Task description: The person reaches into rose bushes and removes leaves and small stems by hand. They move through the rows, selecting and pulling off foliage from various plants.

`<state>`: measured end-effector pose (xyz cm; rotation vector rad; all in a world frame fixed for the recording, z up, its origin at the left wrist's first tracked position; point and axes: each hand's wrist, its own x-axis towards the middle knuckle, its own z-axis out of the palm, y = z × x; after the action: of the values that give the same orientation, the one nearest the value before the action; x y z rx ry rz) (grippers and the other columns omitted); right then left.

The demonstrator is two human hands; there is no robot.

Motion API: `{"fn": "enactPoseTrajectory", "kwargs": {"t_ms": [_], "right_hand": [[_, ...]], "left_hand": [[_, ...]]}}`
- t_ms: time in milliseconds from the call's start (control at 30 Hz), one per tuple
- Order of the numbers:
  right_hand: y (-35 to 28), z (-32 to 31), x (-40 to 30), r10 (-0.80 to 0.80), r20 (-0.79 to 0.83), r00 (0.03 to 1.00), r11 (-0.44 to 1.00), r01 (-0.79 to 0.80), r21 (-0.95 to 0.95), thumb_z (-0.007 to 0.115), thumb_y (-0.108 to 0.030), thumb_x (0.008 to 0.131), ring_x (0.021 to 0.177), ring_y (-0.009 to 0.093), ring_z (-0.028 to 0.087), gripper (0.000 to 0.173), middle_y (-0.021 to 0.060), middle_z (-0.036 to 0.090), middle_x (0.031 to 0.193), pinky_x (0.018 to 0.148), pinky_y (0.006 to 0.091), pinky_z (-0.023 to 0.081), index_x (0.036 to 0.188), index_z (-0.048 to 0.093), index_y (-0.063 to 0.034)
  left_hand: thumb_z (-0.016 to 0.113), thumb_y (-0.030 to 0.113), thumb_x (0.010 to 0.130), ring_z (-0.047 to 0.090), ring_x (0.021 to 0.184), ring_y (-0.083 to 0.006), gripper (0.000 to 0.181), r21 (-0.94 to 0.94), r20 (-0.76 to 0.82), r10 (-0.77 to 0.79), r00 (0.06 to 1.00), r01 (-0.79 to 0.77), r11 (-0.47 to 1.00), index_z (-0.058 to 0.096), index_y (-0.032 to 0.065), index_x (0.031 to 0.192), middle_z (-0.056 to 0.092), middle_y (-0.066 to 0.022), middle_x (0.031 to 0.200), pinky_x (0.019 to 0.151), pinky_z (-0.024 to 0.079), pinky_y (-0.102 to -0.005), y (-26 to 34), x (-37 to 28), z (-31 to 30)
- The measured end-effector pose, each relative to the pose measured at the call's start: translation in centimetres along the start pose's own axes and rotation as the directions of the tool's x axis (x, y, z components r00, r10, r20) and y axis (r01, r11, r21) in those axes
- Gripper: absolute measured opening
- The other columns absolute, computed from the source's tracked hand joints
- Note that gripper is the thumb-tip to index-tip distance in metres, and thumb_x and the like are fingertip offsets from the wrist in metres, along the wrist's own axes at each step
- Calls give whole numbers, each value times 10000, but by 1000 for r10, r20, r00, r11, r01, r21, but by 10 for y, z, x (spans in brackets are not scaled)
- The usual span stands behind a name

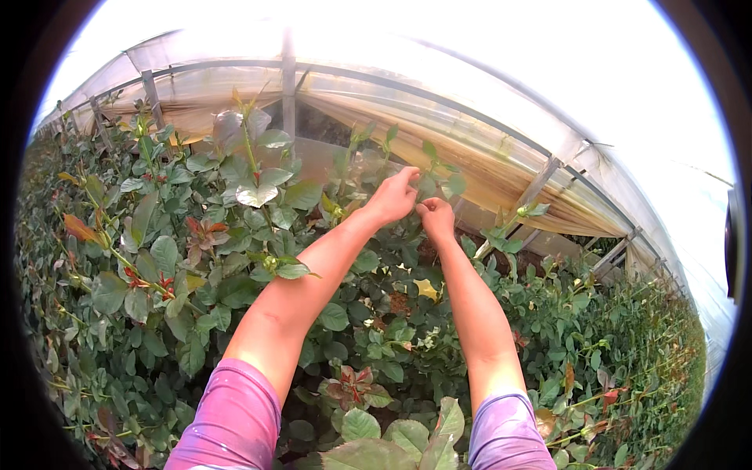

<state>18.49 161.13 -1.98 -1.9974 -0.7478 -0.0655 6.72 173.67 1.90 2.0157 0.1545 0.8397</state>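
Note:
Both of my arms reach forward over dense rose bushes. My left hand (pixel 395 197) is raised with bent fingers, close against a leafy rose shoot (pixel 432 183). Just below and to the right, my right hand (pixel 437 218) has its thumb and curled fingers drawn together beside that same shoot. The two hands are almost touching. Whatever lies between the fingertips is too small and partly hidden to make out. A green rose bud (pixel 270 263) with leaves stands against my left forearm. Another budded stem (pixel 517 218) leans to the right of my right hand.
Tall rose foliage (pixel 147 276) crowds the left, with thorny-looking red-tipped shoots. More bushes (pixel 611 352) fill the right. Large leaves (pixel 376 452) rise close before me. Behind stand a wooden post (pixel 288 88), a gathered plastic curtain (pixel 470 176) and the greenhouse's curved frame (pixel 411 88).

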Motion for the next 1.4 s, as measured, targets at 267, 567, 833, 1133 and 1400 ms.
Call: {"fn": "enactPoseTrajectory", "kwargs": {"t_ms": [267,567,833,1133,1400], "right_hand": [[-3,-44,-85,366,194,910,762,-412,500,553,-205,1002,675,128,607,200,55,668,886,587,302,513,1009,649,-29],[-123,-103,-161,-584,137,800,780,600,-176,657,-47,926,751,234,637,202,128,666,1048,708,349,525,1112,666,33],[-106,-126,-164,122,602,789,954,-260,148,659,-268,1002,638,80,596,221,-22,658,768,536,274,447,927,716,-68],[-70,-99,-181,-207,642,738,966,51,253,683,2,936,943,85,621,183,-12,720,1026,843,289,519,1112,727,-14],[-87,-64,-185,-408,661,630,818,574,-42,737,-111,834,885,334,635,176,151,621,936,784,428,492,969,707,-3]], "left_hand": [[774,45,751,666,1090,-423,395,420,421,-40,906,-156,894,693,14,1137,710,-246,1070,883,546,-463,26,-40,-14],[810,255,788,720,744,-218,318,237,500,-397,770,319,918,747,5,975,750,-139,847,670,569,-387,62,-73,-42],[774,329,778,634,644,-194,343,289,616,-298,729,143,947,742,13,909,714,-74,766,605,508,-364,81,-104,-36],[680,424,845,618,592,-211,403,292,634,-322,703,168,942,718,25,800,686,-86,699,572,505,-370,84,-130,-58],[659,363,894,733,800,-301,347,171,142,-261,955,236,957,726,37,995,731,-183,848,723,561,-420,73,-182,-60]]}}
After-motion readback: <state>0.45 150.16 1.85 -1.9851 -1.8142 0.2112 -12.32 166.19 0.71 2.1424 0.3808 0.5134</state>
